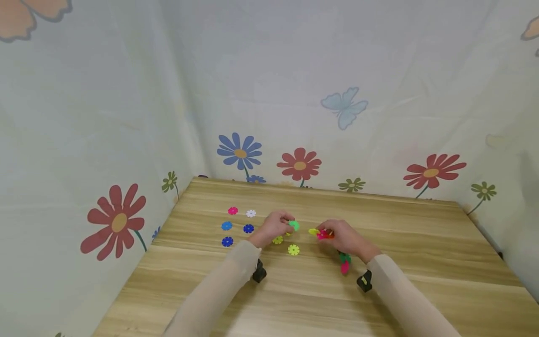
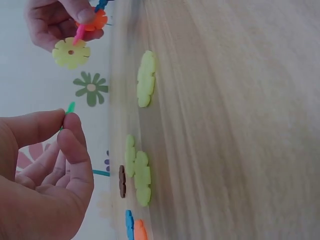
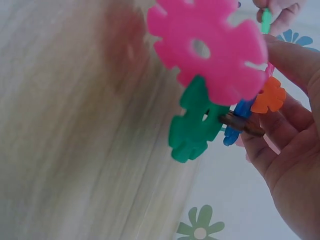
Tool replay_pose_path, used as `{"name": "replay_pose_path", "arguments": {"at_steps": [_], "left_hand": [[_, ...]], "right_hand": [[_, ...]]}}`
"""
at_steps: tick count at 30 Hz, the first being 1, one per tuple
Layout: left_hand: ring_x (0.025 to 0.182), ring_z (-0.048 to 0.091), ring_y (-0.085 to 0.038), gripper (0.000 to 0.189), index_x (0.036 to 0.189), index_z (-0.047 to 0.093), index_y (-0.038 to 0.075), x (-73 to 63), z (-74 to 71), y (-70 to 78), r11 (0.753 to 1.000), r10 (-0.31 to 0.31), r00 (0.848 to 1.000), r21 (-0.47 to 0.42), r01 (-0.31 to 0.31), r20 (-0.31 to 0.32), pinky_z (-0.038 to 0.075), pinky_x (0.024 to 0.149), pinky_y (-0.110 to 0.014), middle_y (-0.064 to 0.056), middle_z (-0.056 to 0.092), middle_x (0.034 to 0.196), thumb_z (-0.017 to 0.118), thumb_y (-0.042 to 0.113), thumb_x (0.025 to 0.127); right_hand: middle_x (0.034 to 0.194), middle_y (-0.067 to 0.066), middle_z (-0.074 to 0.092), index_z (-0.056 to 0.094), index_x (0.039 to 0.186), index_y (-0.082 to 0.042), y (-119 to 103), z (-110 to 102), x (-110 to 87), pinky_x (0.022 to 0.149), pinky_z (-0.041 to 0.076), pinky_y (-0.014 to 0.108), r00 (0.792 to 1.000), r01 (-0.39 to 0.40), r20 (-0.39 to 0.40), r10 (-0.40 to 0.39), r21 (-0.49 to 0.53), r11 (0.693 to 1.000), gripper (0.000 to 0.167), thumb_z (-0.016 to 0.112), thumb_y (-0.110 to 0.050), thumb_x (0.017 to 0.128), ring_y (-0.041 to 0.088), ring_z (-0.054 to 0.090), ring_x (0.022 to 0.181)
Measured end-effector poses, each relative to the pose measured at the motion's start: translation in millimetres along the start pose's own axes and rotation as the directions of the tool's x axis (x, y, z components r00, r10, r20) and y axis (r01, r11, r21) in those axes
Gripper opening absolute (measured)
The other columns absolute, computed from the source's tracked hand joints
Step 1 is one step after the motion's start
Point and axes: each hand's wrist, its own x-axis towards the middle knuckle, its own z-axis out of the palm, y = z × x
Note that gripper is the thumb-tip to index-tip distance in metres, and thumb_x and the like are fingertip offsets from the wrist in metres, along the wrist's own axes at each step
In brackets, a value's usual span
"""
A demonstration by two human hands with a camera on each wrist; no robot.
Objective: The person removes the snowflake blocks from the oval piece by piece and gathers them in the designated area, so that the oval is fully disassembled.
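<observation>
My left hand [image 1: 273,228] pinches a light green notched, flower-shaped plastic disc [image 1: 294,225] between thumb and forefinger, above the table. Seen edge-on in the left wrist view, that green disc [image 2: 70,108] sticks up past the fingertips. To the right, my right hand [image 1: 344,236] holds a chain of joined discs. A yellow disc [image 1: 313,231] is at the chain's end facing the left hand. In the right wrist view the chain continues through an orange disc [image 3: 270,96], blue, brown and dark green [image 3: 192,125] ones to a large pink disc [image 3: 215,55]. The two hands stand apart.
Loose yellow discs [image 1: 293,250] lie on the wooden table [image 1: 303,299] by the left hand. Left of it are pink [image 1: 233,210], white [image 1: 251,213] and several blue discs [image 1: 227,241]. A flower-printed cloth [image 1: 269,93] hangs behind the table's far edge.
</observation>
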Motion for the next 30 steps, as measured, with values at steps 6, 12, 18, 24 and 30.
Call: {"name": "replay_pose_path", "arguments": {"at_steps": [6, 12, 18, 24, 30], "left_hand": [[0.071, 0.051, -0.017, 0.036, 0.112, 0.063, 0.001, 3.0, 14.7, -3.2, 0.995, 0.001, 1.000, 0.102, -0.005, 0.031, 0.049, 0.065, -0.033, -0.006, 0.057, 0.085, 0.068, -0.006, 0.078], [0.065, 0.054, -0.015, 0.029, 0.104, 0.065, 0.006, 7.5, 27.6, -5.8, 0.973, -0.006, 0.999, 0.231, -0.004, 0.043, 0.048, 0.057, -0.026, -0.004, 0.060, 0.080, 0.074, 0.000, 0.078], [0.062, 0.051, -0.016, 0.028, 0.102, 0.066, 0.006, 13.1, 32.2, -2.5, 0.949, -0.024, 0.999, 0.315, 0.014, 0.026, 0.046, 0.056, -0.027, -0.005, 0.059, 0.075, 0.076, 0.000, 0.076], [0.073, 0.051, -0.019, 0.028, 0.100, 0.067, 0.008, 16.6, 34.1, 4.0, 0.899, -0.037, 0.999, 0.437, 0.026, 0.015, 0.045, 0.061, -0.027, -0.005, 0.059, 0.088, 0.078, 0.004, 0.075], [0.076, 0.052, -0.020, 0.029, 0.103, 0.066, 0.008, 20.6, 35.5, 8.5, 0.881, -0.036, 0.999, 0.473, 0.028, 0.006, 0.047, 0.063, -0.027, -0.008, 0.060, 0.097, 0.076, 0.006, 0.076]], "right_hand": [[0.100, -0.001, 0.065, 0.067, 0.107, -0.009, 4, 3, -7.1, 0.077, 0.051, 0.035, 0.999, -0.040, -0.006, 0.041, 0.037, 0.999, 0.025, 0.073, -0.011, 0.083, 0.014, 0.060, 0.086], [0.100, 0.001, 0.066, 0.068, 0.107, -0.008, 5, 6, -10.6, 0.075, 0.052, 0.034, 0.999, -0.029, -0.040, 0.031, 0.049, 0.998, 0.025, 0.073, -0.009, 0.083, 0.015, 0.061, 0.085], [0.100, 0.000, 0.065, 0.066, 0.109, -0.008, 3, 4, -8.1, 0.075, 0.051, 0.035, 0.996, -0.067, -0.056, 0.072, 0.091, 0.994, 0.027, 0.073, -0.011, 0.083, 0.015, 0.060, 0.087], [0.102, 0.001, 0.065, 0.066, 0.111, -0.007, -1, -3, -7.4, 0.076, 0.051, 0.035, 0.990, -0.119, -0.058, 0.127, 0.124, 0.985, 0.029, 0.073, -0.011, 0.083, 0.016, 0.060, 0.089], [0.102, 0.001, 0.065, 0.066, 0.112, -0.009, -1, -7, -5.4, 0.074, 0.051, 0.033, 0.988, -0.124, -0.081, 0.134, 0.118, 0.985, 0.030, 0.073, -0.013, 0.083, 0.016, 0.059, 0.087]]}}
